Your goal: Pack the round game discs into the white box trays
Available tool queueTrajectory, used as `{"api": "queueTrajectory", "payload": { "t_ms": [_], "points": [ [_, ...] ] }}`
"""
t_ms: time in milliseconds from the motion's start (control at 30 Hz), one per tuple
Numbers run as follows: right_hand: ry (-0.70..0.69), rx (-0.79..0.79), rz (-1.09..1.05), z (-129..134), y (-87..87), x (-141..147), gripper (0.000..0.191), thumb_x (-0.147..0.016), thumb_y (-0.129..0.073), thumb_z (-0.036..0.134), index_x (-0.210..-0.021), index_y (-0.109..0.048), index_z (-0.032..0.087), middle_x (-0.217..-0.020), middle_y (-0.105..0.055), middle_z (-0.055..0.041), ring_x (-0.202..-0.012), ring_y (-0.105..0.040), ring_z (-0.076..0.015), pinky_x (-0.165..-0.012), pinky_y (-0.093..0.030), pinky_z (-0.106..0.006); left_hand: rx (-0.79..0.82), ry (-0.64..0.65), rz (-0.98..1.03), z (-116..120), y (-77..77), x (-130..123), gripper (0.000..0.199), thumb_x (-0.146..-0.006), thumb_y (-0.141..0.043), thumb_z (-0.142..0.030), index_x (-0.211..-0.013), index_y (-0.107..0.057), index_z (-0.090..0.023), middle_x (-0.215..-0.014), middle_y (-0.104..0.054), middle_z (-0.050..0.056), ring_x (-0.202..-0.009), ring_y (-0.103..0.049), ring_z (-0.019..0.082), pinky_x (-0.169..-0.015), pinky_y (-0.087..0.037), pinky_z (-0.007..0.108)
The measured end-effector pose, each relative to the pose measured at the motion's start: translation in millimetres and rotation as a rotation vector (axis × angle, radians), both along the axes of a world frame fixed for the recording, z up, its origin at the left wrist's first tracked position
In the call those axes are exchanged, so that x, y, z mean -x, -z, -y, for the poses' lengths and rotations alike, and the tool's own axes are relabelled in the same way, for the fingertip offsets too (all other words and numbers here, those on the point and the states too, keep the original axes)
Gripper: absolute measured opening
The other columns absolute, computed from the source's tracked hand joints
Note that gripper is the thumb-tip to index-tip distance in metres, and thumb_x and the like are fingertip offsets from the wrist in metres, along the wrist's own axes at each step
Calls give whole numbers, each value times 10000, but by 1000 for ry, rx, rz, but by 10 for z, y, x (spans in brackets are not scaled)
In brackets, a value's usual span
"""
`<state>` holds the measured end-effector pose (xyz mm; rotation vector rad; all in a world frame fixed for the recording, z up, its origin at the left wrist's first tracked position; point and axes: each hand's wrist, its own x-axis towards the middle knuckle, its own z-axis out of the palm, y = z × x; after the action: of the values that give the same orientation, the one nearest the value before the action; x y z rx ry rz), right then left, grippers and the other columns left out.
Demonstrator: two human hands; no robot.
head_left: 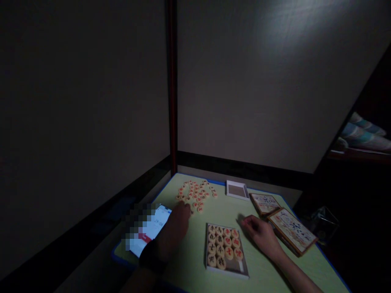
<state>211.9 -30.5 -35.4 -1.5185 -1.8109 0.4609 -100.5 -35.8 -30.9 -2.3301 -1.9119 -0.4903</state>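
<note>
My left hand (180, 217) reaches to the near edge of a loose cluster of Chinese chess pieces (195, 193). Its fingertips are hidden behind the back of the hand; one piece peeks out beside them. Curled fingers and thumb close my right hand (258, 231) over the table, to the right of a shallow box (234, 268). Whatever it may hold is hidden. In that box stand rows of larger Chinese chess pieces (220, 249) with black and red characters, and its near right corner shows bare bottom.
A lit phone (149, 230) lies left of my left arm. At the back stands a shallow white-rimmed tray (237, 190). Two printed boxes or lids (265, 202) (293, 230) lie on the right. The pale green table (189, 264) has a blue edge, with walls behind and left.
</note>
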Motion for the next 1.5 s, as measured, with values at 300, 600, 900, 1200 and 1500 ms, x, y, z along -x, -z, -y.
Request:
{"api": "queueTrajectory", "payload": {
  "t_ms": [300, 600, 900, 1200, 1500],
  "points": [
    [-3, -11, 5, 4, 5, -4, 433, -809, -490, 593, -707, -642, 200, -564, -631, -21, -533, -557, -188, -531, -387, -282, 161, -63, 17, -226, -484, -116, 358, -885, -367, 29, -1055, -657, -91, -1083, -666, 167, -1050, -642, 212, -930, -479, 305],
    [29, -39, -62, 32, -30, -15, 511, -837, -485, 656, -738, -660, 186, -569, -618, -14, -539, -537, -174, -523, -396, -272, -54, 339, 57, -26, -635, -923, 317, -1000, -380, -277, -912, -674, -198, -818, -717, 87, -724, -672, 201, -698, -485, 304],
    [-170, -38, -1, -353, -545, 360, 283, -855, -552, 390, -763, -694, 163, -696, -693, -35, -633, -594, -161, -595, -431, -244, -380, 335, 369, -248, -441, -780, 306, -914, -364, -210, -692, -574, -209, -720, -629, 79, -734, -591, 197, -708, -420, 305],
    [-420, 50, 543, -609, -573, 1349, 165, -704, -737, 260, -859, -719, 208, -853, -755, -31, -744, -655, -181, -624, -386, -240, -202, -152, 846, -624, -441, -444, 349, -909, -367, -277, -589, -493, -216, -605, -631, 50, -617, -566, 179, -612, -343, 273],
    [-405, -6, 680, -540, -581, 1388, 177, -747, -646, 245, -922, -675, 239, -982, -738, -42, -858, -669, -208, -651, -388, -263, -198, -242, 1155, -761, -403, -428, 326, -841, -362, -299, -564, -512, -218, -615, -644, 38, -645, -574, 186, -633, -399, 272]
  ]
}}
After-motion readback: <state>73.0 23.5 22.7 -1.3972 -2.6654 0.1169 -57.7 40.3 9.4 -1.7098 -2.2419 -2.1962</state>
